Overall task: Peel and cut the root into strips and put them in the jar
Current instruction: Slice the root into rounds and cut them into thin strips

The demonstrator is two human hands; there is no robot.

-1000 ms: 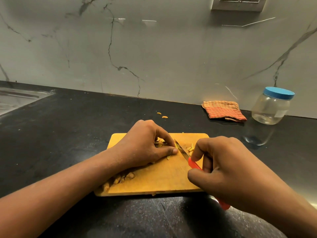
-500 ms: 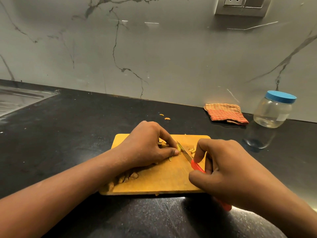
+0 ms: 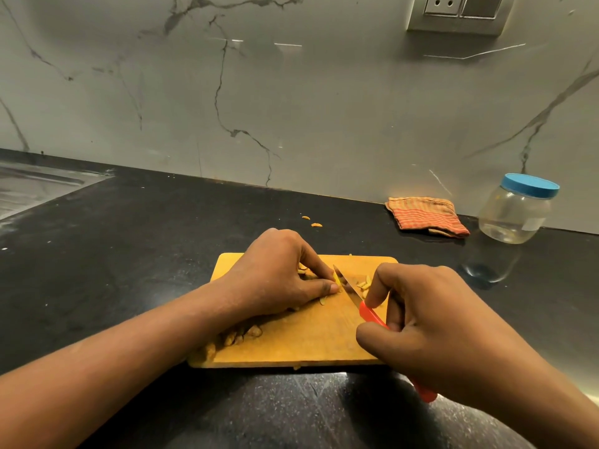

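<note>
Left hand pinches the root; right hand grips the knife, blade pointing away and leftward.

Root mostly under left grip

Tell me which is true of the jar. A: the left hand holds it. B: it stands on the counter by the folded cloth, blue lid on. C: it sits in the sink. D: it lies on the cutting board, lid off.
B: the jar stands on the counter beside the folded cloth with its blue lid on.
</note>
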